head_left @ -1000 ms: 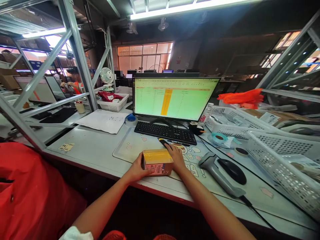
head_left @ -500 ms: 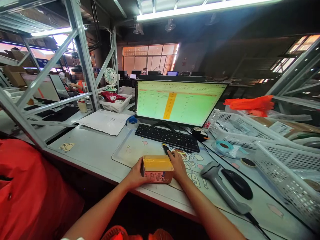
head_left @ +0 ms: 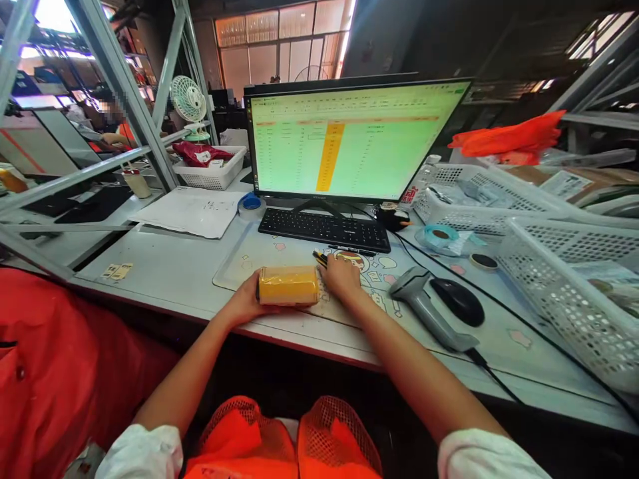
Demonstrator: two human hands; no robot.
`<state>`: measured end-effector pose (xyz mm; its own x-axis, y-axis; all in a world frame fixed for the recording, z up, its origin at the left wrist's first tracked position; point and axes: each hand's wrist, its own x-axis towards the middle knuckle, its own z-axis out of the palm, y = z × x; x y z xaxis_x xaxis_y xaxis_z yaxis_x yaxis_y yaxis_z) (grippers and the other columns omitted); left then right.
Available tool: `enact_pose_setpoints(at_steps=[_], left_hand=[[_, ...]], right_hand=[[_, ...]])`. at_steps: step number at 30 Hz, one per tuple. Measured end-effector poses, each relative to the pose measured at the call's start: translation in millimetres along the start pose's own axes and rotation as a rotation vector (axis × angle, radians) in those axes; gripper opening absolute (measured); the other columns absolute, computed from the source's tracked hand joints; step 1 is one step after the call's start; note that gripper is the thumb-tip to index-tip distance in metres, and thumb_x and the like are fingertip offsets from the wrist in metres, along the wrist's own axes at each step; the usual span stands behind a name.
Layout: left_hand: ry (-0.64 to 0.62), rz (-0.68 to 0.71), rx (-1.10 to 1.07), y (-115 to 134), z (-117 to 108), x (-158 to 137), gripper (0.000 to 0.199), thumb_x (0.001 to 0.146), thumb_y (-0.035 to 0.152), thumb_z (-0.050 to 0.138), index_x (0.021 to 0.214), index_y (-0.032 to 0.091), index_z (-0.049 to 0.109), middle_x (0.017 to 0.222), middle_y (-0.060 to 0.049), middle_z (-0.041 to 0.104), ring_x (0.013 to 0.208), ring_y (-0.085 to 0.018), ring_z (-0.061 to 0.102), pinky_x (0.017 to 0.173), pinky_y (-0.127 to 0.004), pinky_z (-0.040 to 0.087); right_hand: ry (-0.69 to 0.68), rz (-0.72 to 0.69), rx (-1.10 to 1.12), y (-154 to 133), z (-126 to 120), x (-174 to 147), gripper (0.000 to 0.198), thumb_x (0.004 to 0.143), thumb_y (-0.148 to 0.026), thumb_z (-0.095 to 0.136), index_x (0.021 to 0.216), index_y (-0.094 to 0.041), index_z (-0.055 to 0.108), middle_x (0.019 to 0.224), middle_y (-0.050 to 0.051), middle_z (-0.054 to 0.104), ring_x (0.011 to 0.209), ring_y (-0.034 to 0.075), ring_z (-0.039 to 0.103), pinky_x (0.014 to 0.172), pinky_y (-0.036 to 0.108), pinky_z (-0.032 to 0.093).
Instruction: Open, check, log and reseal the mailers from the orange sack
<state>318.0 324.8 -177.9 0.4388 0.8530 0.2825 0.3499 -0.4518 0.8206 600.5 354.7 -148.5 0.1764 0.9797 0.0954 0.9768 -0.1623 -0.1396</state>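
Count: one box (head_left: 288, 286), one black-and-yellow tool (head_left: 320, 259), one monitor (head_left: 349, 143), one keyboard (head_left: 323, 229), one mouse (head_left: 457, 301), one scanner (head_left: 434, 313), three rolls of tape (head_left: 440, 235) and three white baskets (head_left: 214, 176) — one basket at upper left, two at right.

The box sits at the centre of the frame, by the near edge of the counter (head_left: 164, 263). Glossy, creased yellow tape covers its upper face; its left end is dark. The left hand (head_left: 244, 301) has its grip clasped on that end. The right hand (head_left: 342, 276), just beside the box's right end, has its grip around the tool.

The counter is pale, with a printed mat (head_left: 237, 266) under the keyboard. Room: metal framing (head_left: 117, 86) and a fan (head_left: 188, 98) at upper left, a window (head_left: 279, 40) at top centre — orange fabric (head_left: 509, 138) at upper right.
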Motion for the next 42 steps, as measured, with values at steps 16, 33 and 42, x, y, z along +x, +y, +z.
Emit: enact_pose_setpoints(at_steps=[16, 33, 42], left_hand=[[-0.003, -0.045, -0.117, 3.1, 2.6, 1.9, 0.090, 0.069, 0.043, 0.093, 0.143, 0.019, 0.049, 0.141, -0.013, 0.063, 0.129, -0.031, 0.062, 0.113, -0.047, 0.050], [-0.036, 0.013, 0.137, -0.1, -5.4, 2.0, 0.085, 0.070, 0.039, 0.092, 0.141, 0.020, 0.048, 0.137, -0.013, 0.062, 0.128, -0.031, 0.061, 0.111, -0.047, 0.050], [0.055, 0.015, 0.110, 7.2, -4.5, 3.8, 0.086, 0.075, 0.046, 0.087, 0.145, 0.020, 0.044, 0.137, -0.013, 0.061, 0.126, -0.029, 0.062, 0.108, -0.044, 0.052]], right_hand=[[-0.023, -0.306, 0.534, 36.5, -29.1, -49.6, 0.061, 0.099, -0.069, 0.034, 0.072, -0.020, 0.058, 0.067, 0.002, 0.058, 0.065, 0.016, 0.049, 0.062, 0.028, 0.033], [0.021, -0.384, 0.565, 41.0, -30.7, -94.0, 0.056, 0.102, -0.063, 0.035, 0.070, -0.021, 0.053, 0.061, 0.000, 0.055, 0.058, 0.013, 0.045, 0.060, 0.028, 0.032], [-0.003, -0.334, 0.468, 50.7, -28.6, -100.8, 0.054, 0.101, -0.063, 0.036, 0.077, -0.022, 0.062, 0.068, 0.003, 0.065, 0.062, 0.017, 0.055, 0.062, 0.029, 0.035]])
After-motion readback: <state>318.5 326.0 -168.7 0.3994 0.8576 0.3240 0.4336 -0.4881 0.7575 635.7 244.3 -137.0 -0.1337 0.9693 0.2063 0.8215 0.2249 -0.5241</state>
